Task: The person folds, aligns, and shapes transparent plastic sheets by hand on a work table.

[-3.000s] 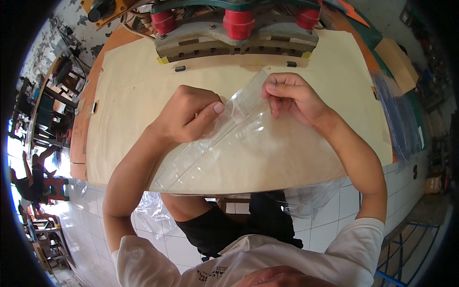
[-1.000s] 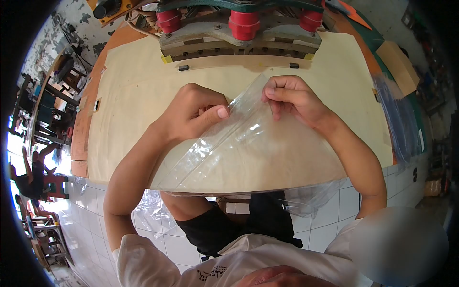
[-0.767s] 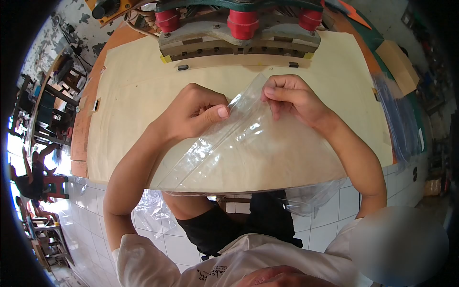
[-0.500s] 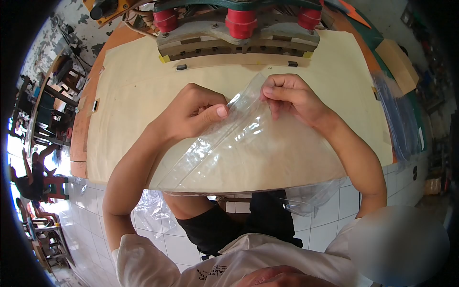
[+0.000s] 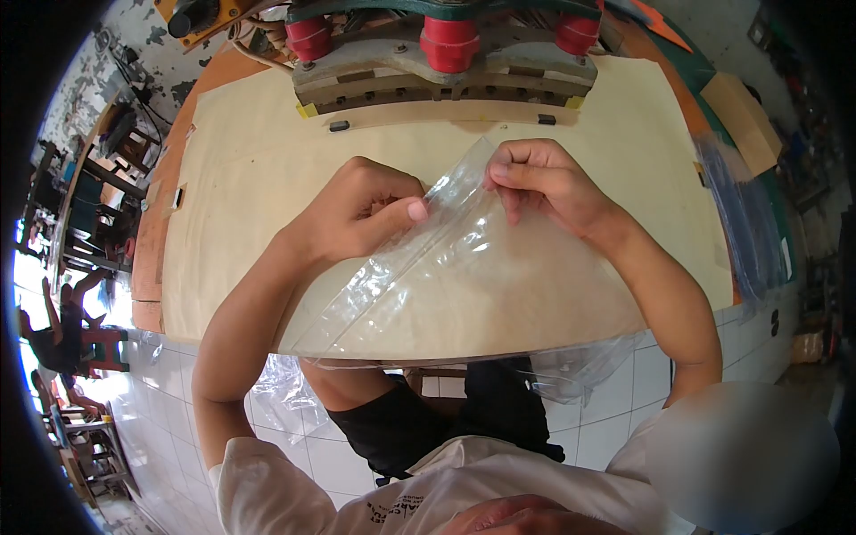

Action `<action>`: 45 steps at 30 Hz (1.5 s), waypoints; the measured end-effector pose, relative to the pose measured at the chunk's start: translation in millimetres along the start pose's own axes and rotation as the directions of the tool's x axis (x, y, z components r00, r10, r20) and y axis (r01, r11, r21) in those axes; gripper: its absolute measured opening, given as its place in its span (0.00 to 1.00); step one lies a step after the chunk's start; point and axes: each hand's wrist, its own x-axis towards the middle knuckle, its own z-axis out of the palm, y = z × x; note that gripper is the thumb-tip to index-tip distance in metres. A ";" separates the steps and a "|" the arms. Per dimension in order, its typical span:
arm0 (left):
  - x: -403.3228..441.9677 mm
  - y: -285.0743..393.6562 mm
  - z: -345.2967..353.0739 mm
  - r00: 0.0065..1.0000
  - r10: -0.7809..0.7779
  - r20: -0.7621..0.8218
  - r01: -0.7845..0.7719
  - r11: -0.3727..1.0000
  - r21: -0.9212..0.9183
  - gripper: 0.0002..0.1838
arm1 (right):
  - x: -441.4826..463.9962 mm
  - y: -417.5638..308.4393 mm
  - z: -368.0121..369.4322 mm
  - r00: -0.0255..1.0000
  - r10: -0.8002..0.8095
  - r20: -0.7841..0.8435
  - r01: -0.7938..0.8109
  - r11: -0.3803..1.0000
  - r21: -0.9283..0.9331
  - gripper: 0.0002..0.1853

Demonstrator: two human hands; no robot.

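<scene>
A clear plastic sheet (image 5: 499,294) lies over the front of the table, and part of it hangs past the near edge. Along its left side runs a doubled, creased strip that rises to a point between my hands. My left hand (image 5: 366,209) is closed on that strip, thumb on top and the other fingers mostly hidden. Near the raised tip, my right hand (image 5: 539,183) pinches the sheet's edge between thumb and forefinger, the remaining fingers curled below.
Behind my hands stands a grey metal press bar (image 5: 446,85) with red mounts (image 5: 450,43). Cream paper (image 5: 241,178) covers the wooden table. Blue-tinted clear plastic (image 5: 744,223) and a brown cardboard piece (image 5: 742,125) lie at the right. Another person (image 5: 58,334) is far left.
Hardly anything differs. My left thumb has shifted very slightly, and the shine on the plastic has changed a little. Both hands keep their hold.
</scene>
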 end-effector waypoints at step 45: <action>1.2 6.1 -0.8 0.999 0.046 -0.003 -0.046 0.998 0.047 0.22 | 0.2 -1.1 0.3 1.000 -0.018 0.016 0.019 0.999 -0.035 0.11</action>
